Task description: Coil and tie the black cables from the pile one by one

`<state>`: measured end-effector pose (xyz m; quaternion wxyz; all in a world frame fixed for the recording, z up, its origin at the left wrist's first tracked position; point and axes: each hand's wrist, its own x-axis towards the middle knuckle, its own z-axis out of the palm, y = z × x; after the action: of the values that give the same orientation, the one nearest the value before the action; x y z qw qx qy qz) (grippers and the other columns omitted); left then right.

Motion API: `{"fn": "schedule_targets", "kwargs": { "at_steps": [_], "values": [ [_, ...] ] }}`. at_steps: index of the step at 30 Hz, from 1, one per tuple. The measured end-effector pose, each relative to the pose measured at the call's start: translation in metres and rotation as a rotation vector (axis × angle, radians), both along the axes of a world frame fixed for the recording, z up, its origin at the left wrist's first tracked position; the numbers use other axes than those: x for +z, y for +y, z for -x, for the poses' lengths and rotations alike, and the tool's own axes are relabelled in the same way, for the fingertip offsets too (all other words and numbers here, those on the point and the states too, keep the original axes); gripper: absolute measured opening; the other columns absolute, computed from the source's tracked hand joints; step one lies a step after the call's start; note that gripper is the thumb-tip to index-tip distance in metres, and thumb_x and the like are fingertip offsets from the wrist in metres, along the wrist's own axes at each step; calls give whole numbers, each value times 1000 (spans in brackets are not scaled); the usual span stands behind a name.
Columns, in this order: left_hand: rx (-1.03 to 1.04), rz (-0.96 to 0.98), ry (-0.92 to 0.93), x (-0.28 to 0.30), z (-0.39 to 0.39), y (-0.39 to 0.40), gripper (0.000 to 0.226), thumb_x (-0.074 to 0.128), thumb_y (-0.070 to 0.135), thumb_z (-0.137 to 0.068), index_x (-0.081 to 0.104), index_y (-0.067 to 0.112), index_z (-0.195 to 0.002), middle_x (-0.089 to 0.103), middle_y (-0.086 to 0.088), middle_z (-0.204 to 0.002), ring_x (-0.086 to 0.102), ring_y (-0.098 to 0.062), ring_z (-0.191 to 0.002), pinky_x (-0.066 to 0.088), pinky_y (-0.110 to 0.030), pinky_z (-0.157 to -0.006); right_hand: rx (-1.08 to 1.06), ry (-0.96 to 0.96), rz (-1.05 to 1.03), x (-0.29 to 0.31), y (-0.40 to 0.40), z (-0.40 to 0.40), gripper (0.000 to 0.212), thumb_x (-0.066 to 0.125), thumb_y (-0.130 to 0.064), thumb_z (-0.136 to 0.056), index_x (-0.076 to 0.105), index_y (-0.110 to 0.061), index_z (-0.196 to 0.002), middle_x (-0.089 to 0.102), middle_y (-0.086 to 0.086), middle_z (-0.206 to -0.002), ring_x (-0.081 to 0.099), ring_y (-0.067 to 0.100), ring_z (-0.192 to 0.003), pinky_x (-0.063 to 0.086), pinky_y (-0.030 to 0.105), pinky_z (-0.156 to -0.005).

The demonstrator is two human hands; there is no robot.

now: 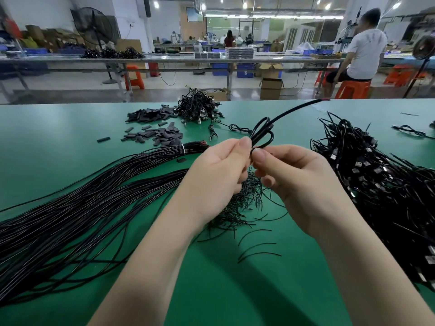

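While both hands pinch one small coiled cable point(262, 135) above the green table point(70, 128), the left hand point(215, 170) gripping the waist and the right hand point(286, 171) working what is probably a tie there, the loops could spring apart if either pinch slackens; its free tail, jutting up to the right, could snag. Largest to smallest: one long uncoiled bundle point(82, 203) at left; two heaps of coiled cables, one at right point(376, 175) and one at the far edge point(199, 108); a scatter of loose ties point(242, 208), too many to count.

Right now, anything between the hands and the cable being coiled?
Nothing visible. The left hand and right hand both already pinch the coiled cable above the table.
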<state>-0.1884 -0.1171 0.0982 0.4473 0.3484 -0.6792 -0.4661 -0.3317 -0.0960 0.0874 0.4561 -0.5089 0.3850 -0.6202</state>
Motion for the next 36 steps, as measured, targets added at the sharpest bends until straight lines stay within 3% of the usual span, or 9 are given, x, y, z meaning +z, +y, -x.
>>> {"fn": "schedule_targets", "kwargs": {
  "at_steps": [5, 8, 12, 14, 17, 22, 25, 32, 36],
  "values": [
    [-17, -31, 18, 3, 2, 4, 38, 38, 31, -104, 44, 16, -70, 37, 16, -51, 36, -2, -49, 35, -14, -49, 63, -76, 11, -2, -2, 2, 15, 79, -30, -54, 76, -21, -65, 68, -3, -66, 54, 9, -61, 46, 17, -59],
    [84, 131, -198, 2, 0, 5, 37, 37, 40, -102, 52, 21, -74, 51, 11, -53, 52, -8, -52, 46, -28, -62, -15, -28, 73, -1, -1, 2, 14, 80, -32, -56, 75, -22, -65, 70, -3, -67, 58, 6, -60, 48, 16, -61],
    [267, 256, -245, -1, 1, 10, 14, 46, 39, -99, 59, 33, -96, 70, 4, -79, 68, -13, -78, 53, -38, -80, -105, 87, 110, -2, -2, 0, 11, 78, -33, -61, 73, -24, -66, 68, -5, -64, 57, 6, -59, 47, 16, -60],
    [346, 347, -222, 1, 3, 12, 12, 54, 31, -96, 65, 33, -101, 70, 10, -89, 65, -4, -85, 51, -28, -83, -127, 103, 96, -1, -1, 0, 14, 77, -34, -61, 72, -22, -65, 66, -4, -62, 55, 8, -60, 46, 19, -60],
    [344, 376, -218, 2, 4, 14, 11, 63, 38, -88, 72, 34, -93, 71, 19, -87, 64, 4, -85, 51, -18, -76, -188, 185, 88, -1, 1, 2, 17, 81, -28, -67, 71, -14, -69, 68, 12, -67, 55, 19, -65, 45, 33, -65],
    [381, 371, -220, -2, 4, 8, 7, 69, 38, -87, 74, 33, -86, 70, 18, -73, 64, 2, -69, 48, -14, -59, -273, 364, 160, -3, -1, 0, 14, 76, -15, -79, 70, -18, -67, 64, -2, -57, 49, 6, -53, 41, 20, -51],
    [394, 390, -291, -2, 3, 5, 15, 62, 36, -91, 68, 31, -78, 61, 16, -58, 55, 1, -56, 37, -10, -51, -220, 355, 149, -3, 0, 0, 9, 78, -19, -78, 73, -19, -70, 71, 3, -68, 57, 12, -60, 48, 30, -58],
    [380, 388, -341, -5, 6, 1, 31, 48, 32, -98, 63, 9, -84, 61, 1, -61, 56, -13, -58, 43, -32, -54, -96, 230, 90, -3, -2, 4, 6, 77, -14, -77, 75, -19, -76, 74, -4, -72, 63, 2, -64, 48, 14, -61],
    [330, 366, -252, -3, 3, 2, 27, 53, 30, -97, 62, 9, -83, 66, -1, -66, 65, -13, -61, 51, -38, -60, -127, 250, 134, -4, -2, 4, 8, 77, -13, -78, 73, -20, -76, 71, -4, -69, 60, 7, -62, 48, 20, -59]
  ]
}}
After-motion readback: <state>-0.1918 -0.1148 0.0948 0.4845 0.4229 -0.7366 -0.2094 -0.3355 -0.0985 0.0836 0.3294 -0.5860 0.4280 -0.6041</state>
